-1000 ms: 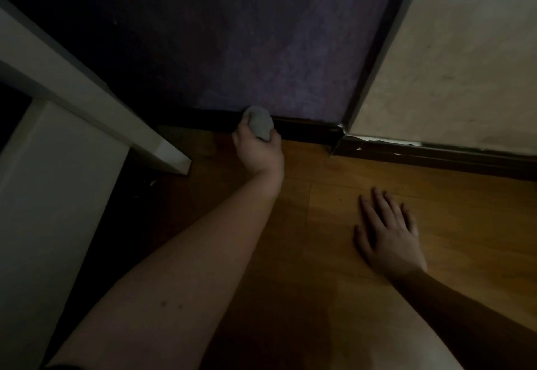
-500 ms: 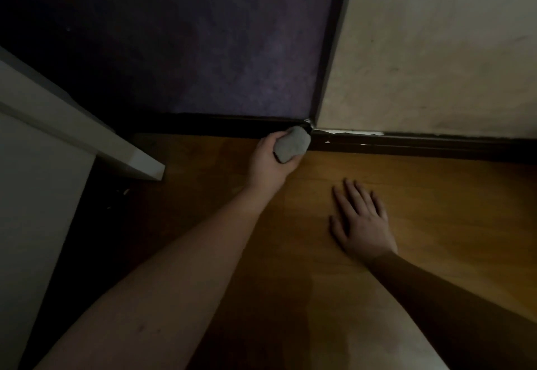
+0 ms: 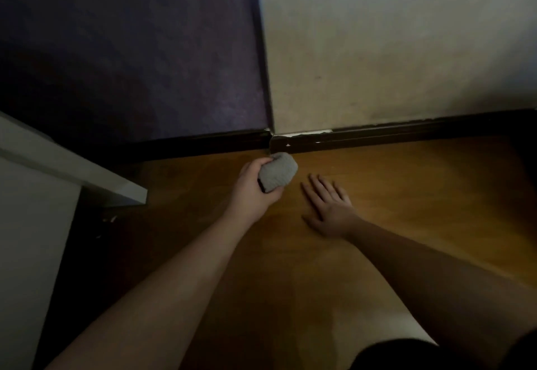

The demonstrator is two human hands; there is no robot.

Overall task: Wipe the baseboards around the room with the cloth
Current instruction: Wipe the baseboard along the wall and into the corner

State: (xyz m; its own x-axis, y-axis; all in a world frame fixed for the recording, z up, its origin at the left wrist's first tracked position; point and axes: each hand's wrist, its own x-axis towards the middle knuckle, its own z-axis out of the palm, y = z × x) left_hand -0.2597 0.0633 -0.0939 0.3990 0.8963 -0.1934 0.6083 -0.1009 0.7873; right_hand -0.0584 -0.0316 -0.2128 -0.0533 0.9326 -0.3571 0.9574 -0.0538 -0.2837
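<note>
A balled grey cloth [image 3: 278,171] is gripped in the left hand [image 3: 255,186], its upper edge set against the foot of the dark baseboard [image 3: 377,134] at the wall corner, at twelve o'clock from the wrist. The right hand [image 3: 329,205] is laid flat, fingers straight and spread, on the wooden floor [image 3: 421,189] at three o'clock from the cloth. A white furniture edge [image 3: 72,166] is noted at nine o'clock.

Nubby grey cloth [image 3: 278,170], glossy dark baseboard [image 3: 377,134], smooth wood floor [image 3: 406,195]
</note>
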